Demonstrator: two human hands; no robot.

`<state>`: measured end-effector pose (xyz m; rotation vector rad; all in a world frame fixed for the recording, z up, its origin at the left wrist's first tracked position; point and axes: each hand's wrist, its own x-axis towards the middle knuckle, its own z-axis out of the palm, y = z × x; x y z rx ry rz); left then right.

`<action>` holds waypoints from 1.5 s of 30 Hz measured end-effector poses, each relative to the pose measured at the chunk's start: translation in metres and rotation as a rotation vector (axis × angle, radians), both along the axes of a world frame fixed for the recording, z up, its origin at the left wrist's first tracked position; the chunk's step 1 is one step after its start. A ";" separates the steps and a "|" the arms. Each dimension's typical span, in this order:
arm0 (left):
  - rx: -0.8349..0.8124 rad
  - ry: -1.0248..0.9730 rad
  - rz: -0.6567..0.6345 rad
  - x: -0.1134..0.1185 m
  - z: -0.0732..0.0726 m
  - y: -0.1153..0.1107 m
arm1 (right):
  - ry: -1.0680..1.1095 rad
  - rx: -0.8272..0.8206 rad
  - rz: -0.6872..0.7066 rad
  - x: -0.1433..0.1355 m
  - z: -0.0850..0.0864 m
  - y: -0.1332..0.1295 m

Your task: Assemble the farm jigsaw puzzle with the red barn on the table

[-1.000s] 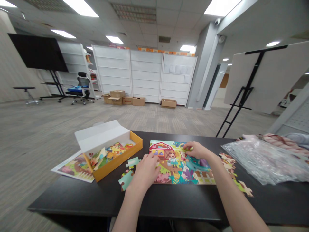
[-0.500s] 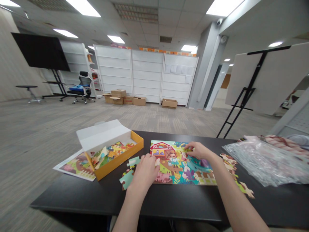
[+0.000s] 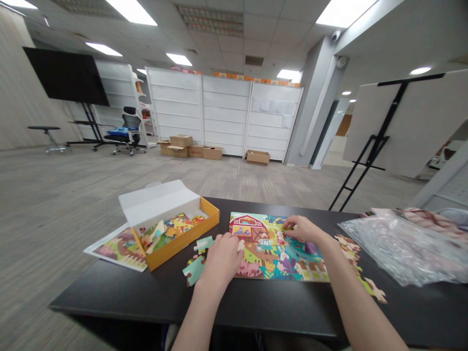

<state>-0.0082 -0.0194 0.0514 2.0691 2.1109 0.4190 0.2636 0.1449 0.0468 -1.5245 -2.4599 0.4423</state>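
Your flat, brightly coloured cardboard jigsaw puzzle with a red barn (image 3: 270,248) lies partly assembled on the black, smooth tabletop (image 3: 153,303), between a yellow-and-white, open-lidded cardboard box (image 3: 183,244) and a crinkled, clear plastic bag (image 3: 402,246). Your left hand (image 3: 224,254) lies over its left edge, just beside mint-green, knobbed loose pieces (image 3: 194,269); your right hand (image 3: 302,229) is at its upper part, fingers bent. Whether either grip is closed or has hold of a piece, you cannot tell.
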 end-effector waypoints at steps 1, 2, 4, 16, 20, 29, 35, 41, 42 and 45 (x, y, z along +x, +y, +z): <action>0.000 -0.004 0.000 0.000 0.000 0.000 | -0.005 0.010 0.006 0.000 0.001 0.000; -0.001 -0.008 0.000 0.000 0.000 0.000 | -0.006 0.014 0.011 0.000 0.001 0.000; -0.004 -0.014 0.003 0.000 0.000 0.000 | 0.003 0.011 0.023 0.000 0.001 0.000; 0.003 -0.013 0.006 -0.001 -0.005 0.002 | 0.044 0.117 0.119 0.006 -0.003 0.007; 0.019 -0.001 -0.007 -0.003 -0.005 0.002 | -0.004 0.129 0.128 -0.002 0.001 0.003; -0.004 0.007 0.002 -0.001 -0.003 0.001 | -0.077 0.104 0.139 -0.010 0.002 -0.001; 0.000 0.000 0.001 -0.002 -0.003 0.002 | -0.085 0.110 0.099 -0.009 0.000 0.002; 0.014 -0.127 0.067 -0.030 -0.002 0.004 | -0.094 0.094 0.097 -0.013 -0.001 -0.001; 0.028 -0.141 0.104 -0.038 0.000 0.003 | -0.095 0.091 0.102 -0.013 -0.001 -0.002; 0.102 -0.122 0.218 -0.063 0.006 -0.004 | -0.085 0.111 0.113 -0.015 0.002 -0.004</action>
